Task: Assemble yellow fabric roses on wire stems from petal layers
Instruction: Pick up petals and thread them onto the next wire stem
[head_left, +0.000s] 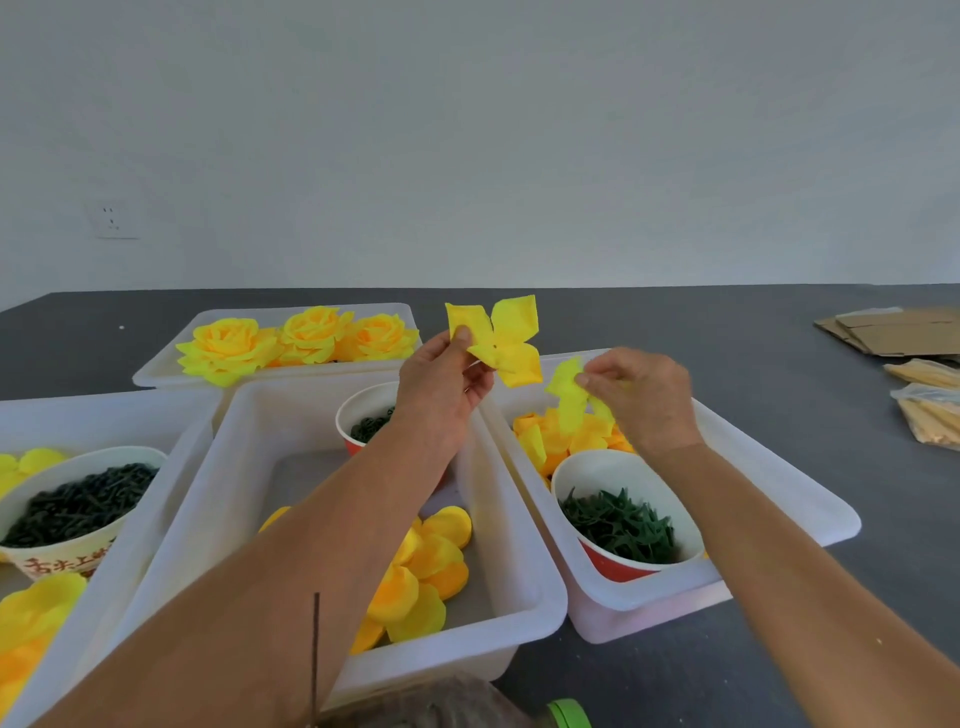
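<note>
My left hand pinches a flat yellow petal layer with a small hole at its middle, raised above the bins. My right hand pinches a second, crumpled yellow petal layer over the right bin. Loose yellow petal layers lie in the middle bin, and more yellow petals are piled in the right bin. Three finished yellow roses sit in the far tray. A thin dark wire stem stands upright near the bottom edge.
Paper bowls of dark green parts stand in the left bin, the middle bin and the right bin. Cardboard and bagged yellowish strips lie at the far right of the dark table. A green cap shows at the bottom.
</note>
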